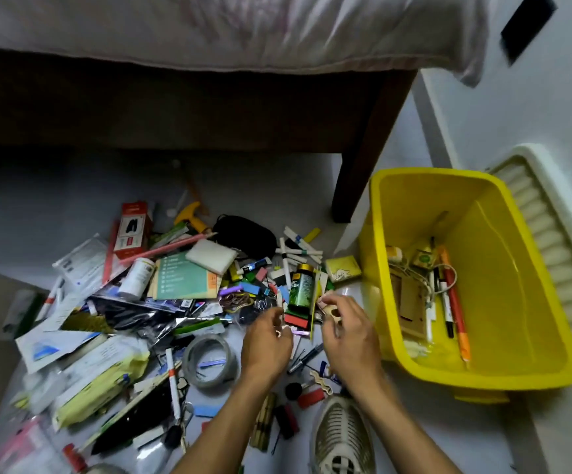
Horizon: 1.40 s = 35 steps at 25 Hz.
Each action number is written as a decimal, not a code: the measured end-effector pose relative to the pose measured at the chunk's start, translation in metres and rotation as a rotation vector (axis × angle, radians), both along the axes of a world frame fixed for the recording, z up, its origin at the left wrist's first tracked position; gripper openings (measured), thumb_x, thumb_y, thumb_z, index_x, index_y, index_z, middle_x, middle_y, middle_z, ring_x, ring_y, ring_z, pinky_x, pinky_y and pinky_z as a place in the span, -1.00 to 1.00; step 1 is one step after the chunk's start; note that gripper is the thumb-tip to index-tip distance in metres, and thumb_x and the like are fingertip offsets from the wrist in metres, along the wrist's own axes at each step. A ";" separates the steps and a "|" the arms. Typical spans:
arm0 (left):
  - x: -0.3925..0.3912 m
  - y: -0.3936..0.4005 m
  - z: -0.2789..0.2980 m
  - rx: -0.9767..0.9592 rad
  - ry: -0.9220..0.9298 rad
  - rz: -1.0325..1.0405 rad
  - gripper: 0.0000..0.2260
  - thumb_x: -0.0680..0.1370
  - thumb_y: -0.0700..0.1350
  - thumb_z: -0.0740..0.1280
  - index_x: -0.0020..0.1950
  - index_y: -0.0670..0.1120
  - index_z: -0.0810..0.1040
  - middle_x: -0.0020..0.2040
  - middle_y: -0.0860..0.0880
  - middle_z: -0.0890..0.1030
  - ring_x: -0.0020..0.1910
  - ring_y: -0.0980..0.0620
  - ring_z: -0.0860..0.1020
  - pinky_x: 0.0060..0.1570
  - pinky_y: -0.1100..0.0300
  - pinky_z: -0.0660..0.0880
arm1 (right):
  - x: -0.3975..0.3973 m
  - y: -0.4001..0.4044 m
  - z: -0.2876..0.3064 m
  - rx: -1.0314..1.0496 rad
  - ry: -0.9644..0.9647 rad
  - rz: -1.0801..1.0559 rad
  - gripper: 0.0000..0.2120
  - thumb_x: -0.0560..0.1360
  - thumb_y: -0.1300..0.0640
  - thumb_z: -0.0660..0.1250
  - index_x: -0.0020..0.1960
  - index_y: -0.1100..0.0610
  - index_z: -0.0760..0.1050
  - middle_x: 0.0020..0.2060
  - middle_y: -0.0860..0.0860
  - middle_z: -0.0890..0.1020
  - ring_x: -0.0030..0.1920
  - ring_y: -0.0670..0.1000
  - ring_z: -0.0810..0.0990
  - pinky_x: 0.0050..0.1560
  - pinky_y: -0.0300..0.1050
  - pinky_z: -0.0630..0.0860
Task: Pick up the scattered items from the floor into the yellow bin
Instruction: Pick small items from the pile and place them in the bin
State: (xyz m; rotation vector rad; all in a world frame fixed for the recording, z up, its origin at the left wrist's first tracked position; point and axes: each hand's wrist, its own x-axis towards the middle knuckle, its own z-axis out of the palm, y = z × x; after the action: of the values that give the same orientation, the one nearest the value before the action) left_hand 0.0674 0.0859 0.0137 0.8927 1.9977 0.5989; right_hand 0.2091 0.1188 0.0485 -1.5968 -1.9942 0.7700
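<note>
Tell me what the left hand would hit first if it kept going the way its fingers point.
Probably the green bottle. The left hand points up and slightly right into the pile, and the bottle lies just past its fingertips, beyond small red and black pieces. Depth is hard to judge.

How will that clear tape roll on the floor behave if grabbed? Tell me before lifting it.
The tape roll is a wide hollow ring lying flat, so it probably won't roll until it is tipped on edge. It looks light for its size, and likely stiff enough to hook with one finger. Its glossy side may be slippery, and small items near it could get dragged.
</note>
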 end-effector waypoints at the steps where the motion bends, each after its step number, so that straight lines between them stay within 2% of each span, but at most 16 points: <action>1: 0.000 0.006 -0.010 -0.004 0.051 -0.038 -0.61 0.58 -0.14 0.30 0.41 0.00 0.42 0.31 -0.02 0.54 0.22 0.01 0.52 0.24 0.02 0.49 | -0.004 0.004 -0.020 -0.094 -0.066 -0.003 -0.64 0.52 0.27 0.27 0.30 0.10 0.46 0.27 0.03 0.52 0.24 0.04 0.49 0.21 -0.06 0.47; 4: 0.007 0.037 -0.031 0.070 0.202 -0.167 -0.52 0.56 -0.06 0.31 0.48 0.00 0.32 0.37 -0.04 0.46 0.31 -0.05 0.41 0.28 -0.01 0.42 | -0.002 0.024 -0.067 -0.381 -0.321 -0.049 -0.36 0.52 0.18 0.29 0.54 0.06 0.14 0.49 0.08 0.25 0.43 0.14 0.27 0.38 0.07 0.32; 6: 0.016 0.059 -0.040 0.058 0.180 -0.180 -0.45 0.53 0.03 0.37 0.48 0.00 0.29 0.33 -0.06 0.48 0.27 -0.10 0.44 0.22 -0.04 0.45 | 0.002 0.033 -0.082 -0.485 -0.359 -0.086 -0.31 0.53 0.16 0.30 0.56 0.04 0.03 0.46 0.11 0.30 0.38 0.17 0.34 0.33 0.11 0.38; 7: 0.018 0.068 -0.043 0.018 0.123 -0.115 -0.47 0.51 0.06 0.41 0.42 0.00 0.33 0.26 -0.06 0.53 0.19 -0.10 0.50 0.13 -0.02 0.49 | 0.002 0.035 -0.086 -0.508 -0.350 -0.113 -0.31 0.54 0.16 0.30 0.55 0.03 0.03 0.40 0.12 0.37 0.31 0.18 0.41 0.25 0.11 0.43; 10: 0.019 0.078 -0.049 -0.125 -0.022 0.048 -0.61 0.47 0.08 0.45 0.21 -0.01 0.44 0.01 0.01 0.61 -0.11 0.01 0.58 -0.16 0.12 0.54 | 0.000 0.034 -0.091 -0.544 -0.277 -0.181 -0.34 0.52 0.12 0.34 0.50 -0.01 0.08 0.24 0.12 0.52 0.14 0.17 0.54 0.08 0.06 0.52; 12: 0.015 0.069 -0.049 -0.111 -0.240 0.154 -0.67 0.49 0.05 0.43 0.16 -0.04 0.48 -0.04 0.01 0.61 -0.14 0.00 0.63 -0.24 0.08 0.64 | -0.005 0.030 -0.080 -0.617 -0.131 -0.235 -0.39 0.49 0.08 0.36 0.43 -0.06 0.15 0.18 0.07 0.57 0.04 0.10 0.60 -0.09 -0.09 0.52; 14: 0.007 0.053 -0.034 -0.060 -0.471 0.277 -0.70 0.52 0.01 0.39 0.19 -0.09 0.53 0.03 -0.10 0.65 -0.10 -0.07 0.67 -0.23 0.02 0.66 | -0.011 0.023 -0.059 -0.677 0.106 -0.315 -0.46 0.46 0.06 0.37 0.34 -0.13 0.20 0.08 0.02 0.62 -0.13 -0.04 0.63 -0.31 -0.26 0.48; 16: -0.004 0.035 -0.012 0.051 -0.589 0.311 -0.76 0.55 -0.01 0.36 0.19 -0.05 0.56 0.00 -0.10 0.70 -0.12 -0.03 0.70 -0.27 0.16 0.63 | -0.013 0.014 -0.031 -0.633 0.299 -0.325 -0.48 0.44 0.07 0.39 0.29 -0.19 0.24 -0.04 -0.03 0.65 -0.27 -0.13 0.63 -0.44 -0.38 0.44; 18: -0.008 0.023 0.022 0.189 -0.657 0.242 -0.79 0.56 -0.01 0.36 0.17 0.01 0.59 -0.07 0.01 0.72 -0.19 0.09 0.69 -0.34 0.31 0.56 | -0.003 0.003 0.003 -0.534 0.441 -0.316 -0.47 0.44 0.06 0.41 0.30 -0.23 0.27 -0.08 -0.08 0.64 -0.24 -0.18 0.64 -0.39 -0.36 0.47; 20: 0.002 0.026 0.063 0.280 -0.619 0.097 -0.81 0.53 0.00 0.40 0.14 0.08 0.61 -0.08 0.12 0.71 -0.21 0.21 0.67 -0.35 0.39 0.51 | 0.018 -0.005 0.039 -0.403 0.537 -0.334 -0.46 0.44 0.02 0.43 0.31 -0.26 0.28 -0.02 -0.12 0.62 -0.16 -0.20 0.63 -0.27 -0.27 0.51; 22: 0.026 0.042 0.093 0.304 -0.538 -0.040 -0.76 0.48 0.00 0.47 0.13 0.10 0.60 -0.09 0.16 0.71 -0.13 0.20 0.67 -0.27 0.37 0.54 | 0.044 -0.006 0.067 -0.235 0.526 -0.407 -0.48 0.43 -0.01 0.46 0.27 -0.26 0.31 0.01 -0.16 0.60 -0.12 -0.24 0.62 -0.22 -0.20 0.52; 25: 0.076 0.066 0.123 0.287 -0.436 -0.178 -0.66 0.45 0.05 0.49 0.18 -0.01 0.59 -0.07 0.02 0.71 -0.06 0.05 0.68 -0.04 0.11 0.62 | 0.089 0.002 0.094 -0.036 0.527 -0.579 -0.56 0.40 0.02 0.50 0.16 -0.24 0.38 0.00 -0.16 0.61 -0.12 -0.21 0.63 -0.22 -0.17 0.54; 28: 0.110 0.075 0.127 0.301 -0.334 -0.295 -0.76 0.53 0.09 0.38 0.11 0.00 0.64 -0.02 0.05 0.68 -0.02 0.14 0.63 -0.03 0.24 0.57 | 0.123 0.012 0.095 -0.035 0.381 -0.643 -0.63 0.43 -0.02 0.47 0.16 -0.10 0.41 0.06 -0.04 0.61 -0.04 0.00 0.61 -0.12 0.00 0.54; 31: 0.109 0.074 0.116 0.315 -0.304 -0.223 -0.80 0.57 0.01 0.34 0.14 0.00 0.63 0.00 0.11 0.64 0.00 0.17 0.58 -0.02 0.26 0.52 | 0.131 0.017 0.078 -0.032 0.250 -0.655 -0.70 0.49 0.06 0.43 0.17 0.07 0.46 0.08 0.09 0.62 0.01 0.13 0.60 -0.01 0.05 0.53; 33: 0.094 0.066 0.106 0.335 -0.321 -0.129 -0.83 0.57 -0.04 0.34 0.15 0.01 0.62 -0.02 0.14 0.62 -0.04 0.20 0.57 -0.11 0.32 0.50 | 0.123 0.017 0.069 -0.006 0.244 -0.619 -0.77 0.51 0.16 0.40 0.14 0.14 0.51 0.07 0.13 0.62 0.03 0.14 0.60 -0.01 -0.02 0.51; 35: 0.072 0.056 0.092 0.334 -0.320 -0.002 -0.84 0.58 -0.09 0.35 0.14 0.00 0.62 0.00 0.11 0.64 0.00 0.18 0.58 -0.06 0.32 0.50 | 0.105 0.013 0.063 0.067 0.212 -0.538 -0.83 0.50 0.27 0.38 0.09 0.18 0.54 0.03 0.11 0.61 0.04 0.12 0.57 -0.02 -0.07 0.47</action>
State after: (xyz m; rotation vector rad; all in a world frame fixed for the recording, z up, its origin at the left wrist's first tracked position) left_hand 0.1394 0.1417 0.1059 0.9268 1.6354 1.0275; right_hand 0.3145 0.1315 0.1120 -1.8089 -1.3352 0.6168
